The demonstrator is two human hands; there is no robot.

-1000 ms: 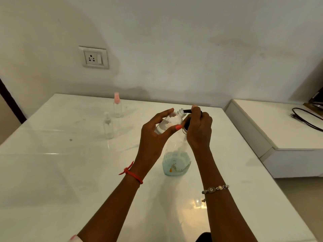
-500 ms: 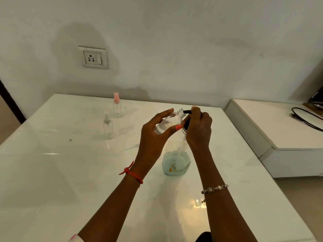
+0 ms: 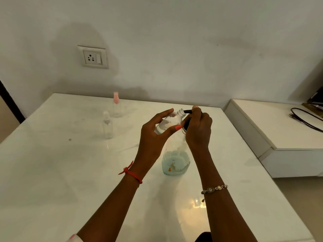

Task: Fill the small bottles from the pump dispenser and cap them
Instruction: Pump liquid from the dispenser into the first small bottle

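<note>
Item: small bottle (image 3: 168,124), uncapped, tilted, neck at the black spout (image 3: 187,111); held above the desk's (image 3: 70,172) middle, toward the far edge.
Item: left grip (image 3: 153,137), clamped round that bottle, thumb beneath, fingers over.
Item: right grip (image 3: 198,130), curled over and clamped on the pump head of the pump dispenser (image 3: 175,161), which stands on the desk with pale blue liquid low inside.
Item: pink-capped bottle (image 3: 116,106) and clear-capped bottle (image 3: 107,126), upright toward the far-left corner; contents unreadable.
Progress: two capped, I judge; this one mid-fill, capping left.
Change: none noticeable; both grips and the bottle sit as before.
</note>
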